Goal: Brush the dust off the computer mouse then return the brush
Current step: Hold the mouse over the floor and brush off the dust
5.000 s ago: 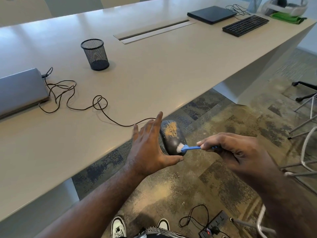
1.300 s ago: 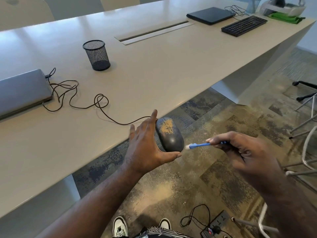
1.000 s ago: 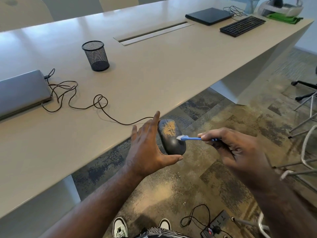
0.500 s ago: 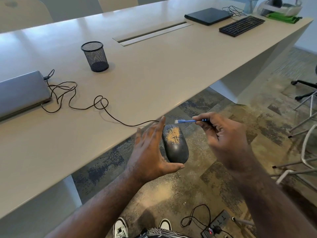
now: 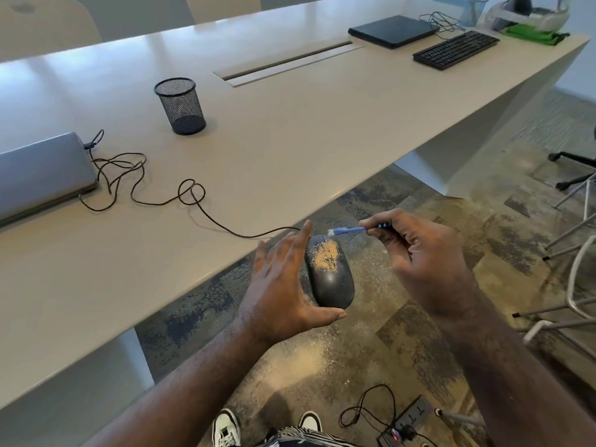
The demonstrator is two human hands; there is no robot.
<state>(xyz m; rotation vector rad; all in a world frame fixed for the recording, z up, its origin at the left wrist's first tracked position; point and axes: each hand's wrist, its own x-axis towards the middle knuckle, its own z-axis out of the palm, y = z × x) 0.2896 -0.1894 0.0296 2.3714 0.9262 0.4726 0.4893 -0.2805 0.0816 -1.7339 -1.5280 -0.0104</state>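
A black wired computer mouse [image 5: 329, 280] is held in the air just past the table's near edge. A tan dust patch [image 5: 324, 258] covers its front half. My left hand [image 5: 280, 285] holds it, thumb under its rear end and fingers up along its left side. My right hand [image 5: 422, 253] pinches a small blue brush [image 5: 346, 231] by the handle. The white bristles hover just above the front tip of the mouse. The black mesh pen cup [image 5: 180, 106] stands upright on the table at the back left.
The mouse cable [image 5: 190, 195] loops across the beige table [image 5: 290, 140] to a closed silver laptop [image 5: 38, 169]. A keyboard [image 5: 456, 50] and black laptop [image 5: 393, 30] lie far right. Dust speckles the floor; a power strip [image 5: 409, 421] and chair legs [image 5: 574, 285] stand nearby.
Over the last second the brush rose from the middle of the mouse to above its front tip. The left hand lowered the mouse slightly. The dust patch looks much the same.
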